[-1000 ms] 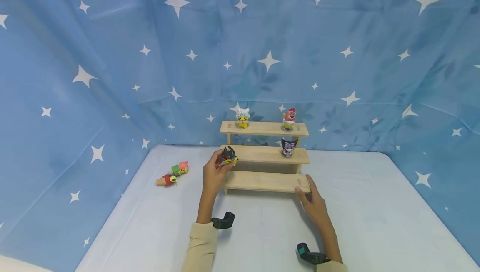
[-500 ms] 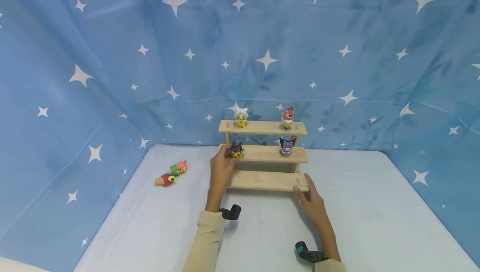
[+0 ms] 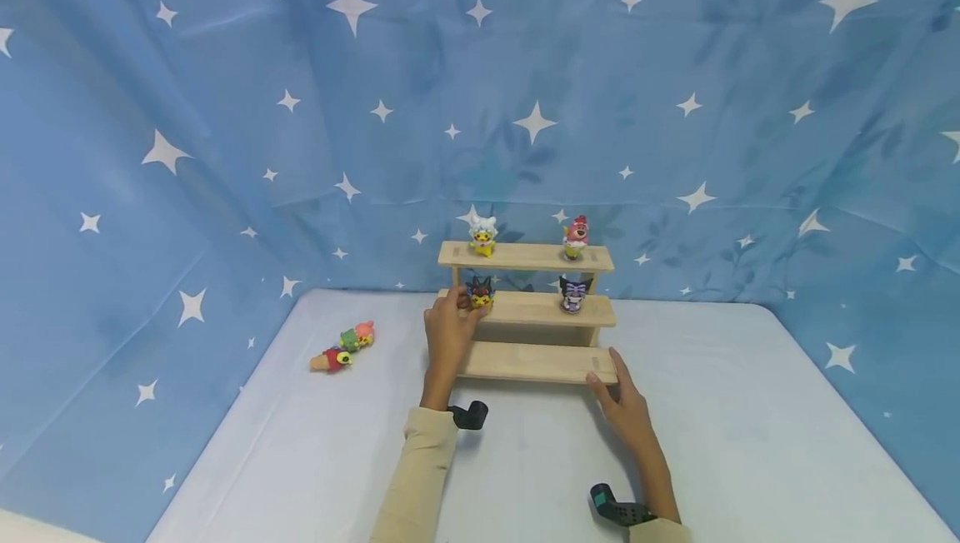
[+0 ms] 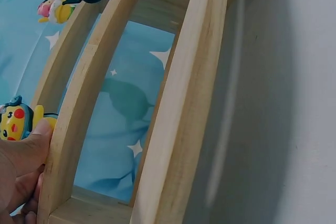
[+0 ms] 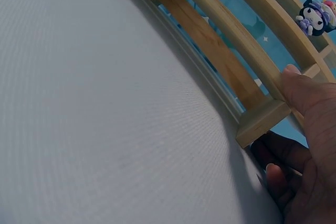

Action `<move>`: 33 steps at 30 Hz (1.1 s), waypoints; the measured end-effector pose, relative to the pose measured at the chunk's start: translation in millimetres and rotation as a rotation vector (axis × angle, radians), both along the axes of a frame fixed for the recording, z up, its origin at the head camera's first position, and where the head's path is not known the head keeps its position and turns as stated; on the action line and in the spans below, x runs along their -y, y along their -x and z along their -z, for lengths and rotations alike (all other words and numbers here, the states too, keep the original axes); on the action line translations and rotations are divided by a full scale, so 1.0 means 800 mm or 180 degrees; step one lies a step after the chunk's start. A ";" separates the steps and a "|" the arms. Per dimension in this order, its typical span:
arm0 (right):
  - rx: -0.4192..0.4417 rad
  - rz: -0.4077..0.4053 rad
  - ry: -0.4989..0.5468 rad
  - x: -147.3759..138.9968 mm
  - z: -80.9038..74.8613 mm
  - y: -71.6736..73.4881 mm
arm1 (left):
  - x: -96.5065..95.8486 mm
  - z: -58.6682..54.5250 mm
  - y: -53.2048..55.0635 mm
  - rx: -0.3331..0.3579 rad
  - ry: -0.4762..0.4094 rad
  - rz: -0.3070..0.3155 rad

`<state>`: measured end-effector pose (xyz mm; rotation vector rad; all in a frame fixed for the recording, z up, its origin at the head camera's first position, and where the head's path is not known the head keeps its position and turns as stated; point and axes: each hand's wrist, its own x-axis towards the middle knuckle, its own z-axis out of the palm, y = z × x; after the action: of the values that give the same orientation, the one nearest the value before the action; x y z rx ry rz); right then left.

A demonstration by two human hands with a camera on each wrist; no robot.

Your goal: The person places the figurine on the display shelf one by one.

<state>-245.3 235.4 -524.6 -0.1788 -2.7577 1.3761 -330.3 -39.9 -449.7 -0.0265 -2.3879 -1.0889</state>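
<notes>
My left hand (image 3: 447, 336) pinches a small yellow figurine (image 3: 481, 293) with a dark eared hood, at the left end of the middle step of a three-tier wooden display stand (image 3: 536, 362). In the left wrist view the figurine's yellow face (image 4: 14, 124) shows beside my thumb, right at the step's edge. My right hand (image 3: 632, 420) grips the right end of the lowest step, thumb at its front edge and fingers beyond the end. On the middle step's right stands a black-and-purple figurine (image 3: 574, 296).
The top step bears a white-hooded yellow figurine (image 3: 483, 236) at left and a pink bear figurine (image 3: 576, 238) at right. Left of the stand, a red-and-tan figurine (image 3: 331, 360) and a green-and-pink one (image 3: 357, 336) lie on the white table (image 3: 750, 410). A starry blue cloth (image 3: 675, 52) hangs behind.
My left hand has carried the dark-hooded figurine rightward onto the left end of the middle step, turning it upright with its face forward. The right hand keeps its place on the lowest step.
</notes>
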 end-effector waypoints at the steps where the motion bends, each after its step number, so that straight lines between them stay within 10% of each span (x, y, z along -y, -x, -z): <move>1: 0.0002 -0.0005 -0.0006 0.000 0.001 0.000 | 0.000 0.001 0.000 0.0005 0.0007 -0.0004; 33: 0.0028 0.0009 -0.0034 0.001 0.001 0.002 | -0.005 0.002 0.008 -0.0065 0.0055 -0.0145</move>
<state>-246.9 234.3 -525.6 -0.1889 -2.7701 1.3631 -337.1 -35.6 -451.5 0.0106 -2.3684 -1.0423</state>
